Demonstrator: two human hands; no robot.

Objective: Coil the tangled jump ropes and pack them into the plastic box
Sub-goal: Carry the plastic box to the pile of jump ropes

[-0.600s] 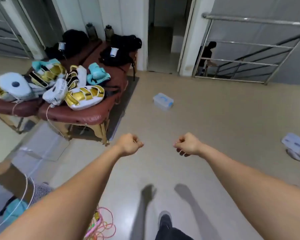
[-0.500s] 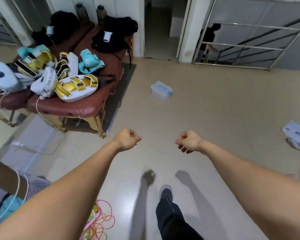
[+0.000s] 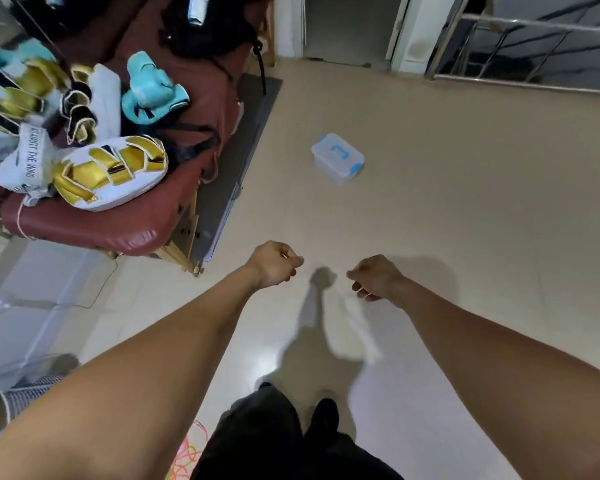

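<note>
Ropes: jump ropes (image 3: pixel 187 455) are lying in a pink and orange tangle on the floor (image 3: pixel 465 237) at the bottom edge, partly hidden behind the left forearm, just beside the person's dark trouser leg (image 3: pixel 257 438).
Feet: a dark shoe (image 3: pixel 323 420) is standing on the pale floor below the hands.
Left grip: the left hand (image 3: pixel 274 265) is reaching forward with its fingers curled into a fist, thumb lying over the forefinger; nothing is showing inside it.
Right grip: the right hand (image 3: pixel 374 277) is reaching forward likewise, fingers curled under, holding nothing visible; the two fists are hanging near each other but apart, above their own shadows.
Sheet: a clear plastic sheet (image 3: pixel 42 299) is lying on the floor at the left, below the padded table.
Worktop: a brown padded table (image 3: pixel 125 230) on wooden legs is carrying white and gold boxing pads (image 3: pixel 111 171), turquoise gloves (image 3: pixel 153 88) and, further back, black bags (image 3: pixel 208 26).
Mat: a grey mat (image 3: pixel 246 143) is lying under the table's right side.
Box: the plastic box (image 3: pixel 337 158), clear with blue clasps and its lid on, is sitting on the open floor well beyond the hands, apart from the ropes.
Background: a doorway (image 3: pixel 347 26) and a steel railing (image 3: pixel 534 26) are standing at the far end.
</note>
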